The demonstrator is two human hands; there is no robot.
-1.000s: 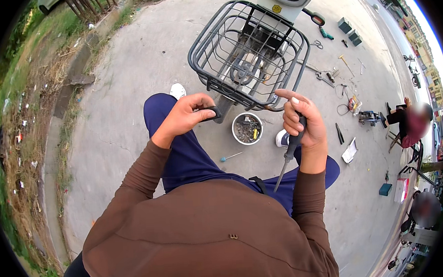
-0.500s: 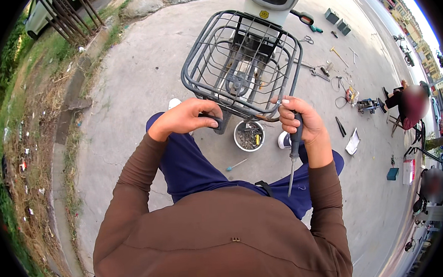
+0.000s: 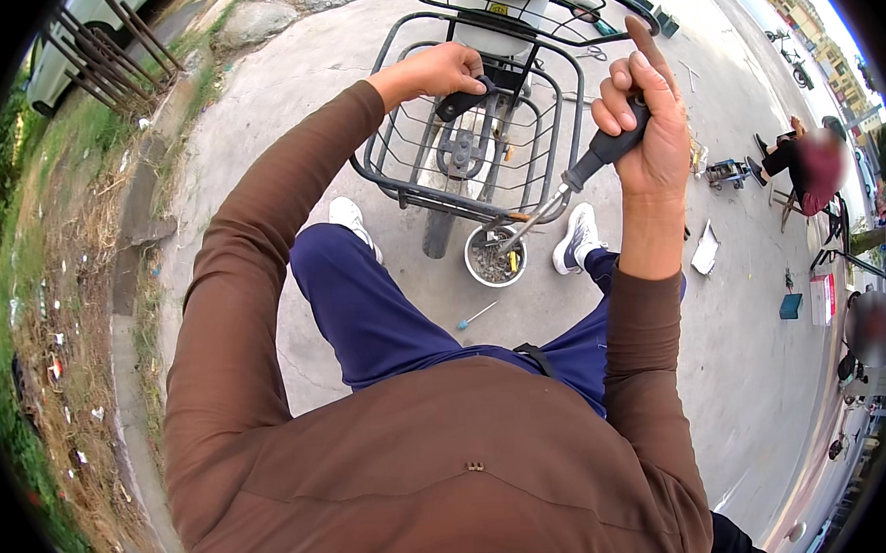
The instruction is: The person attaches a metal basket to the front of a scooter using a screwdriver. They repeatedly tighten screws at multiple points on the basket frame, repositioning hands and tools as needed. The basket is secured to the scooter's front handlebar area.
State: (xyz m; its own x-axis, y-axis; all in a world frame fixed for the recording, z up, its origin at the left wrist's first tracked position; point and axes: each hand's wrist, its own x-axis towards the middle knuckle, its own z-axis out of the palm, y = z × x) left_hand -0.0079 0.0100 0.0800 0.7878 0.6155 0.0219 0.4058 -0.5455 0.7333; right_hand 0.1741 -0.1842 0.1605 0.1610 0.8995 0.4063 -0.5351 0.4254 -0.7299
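My left hand [image 3: 444, 73] is pinched on a small black part [image 3: 461, 104] with a rounded end, over the inside of a black wire basket [image 3: 375, 170]. The basket is on the front of a white scooter [image 3: 491, 36]. Its wire lid [image 3: 551, 38] stands raised at the far side. My right hand [image 3: 645, 116] is wrapped round the dark handle of a screwdriver [image 3: 607, 151], whose shaft slants down to the left across the basket's near right corner. My right index finger stretches up, close to the lid's right corner; whether it touches is unclear.
A white bucket [image 3: 475, 268] of small metal pieces stands on the concrete below the basket. A blue-handled screwdriver [image 3: 477, 316] lies nearer. At right are a white sheet [image 3: 705, 249], a teal box [image 3: 790, 306] and a seated person [image 3: 820, 169]. A kerb [image 3: 140, 232] runs along the left.
The basket lid has swung up and away. My left hand has moved forward over the basket with the black part. My right hand has risen, and its screwdriver now slants to the left.
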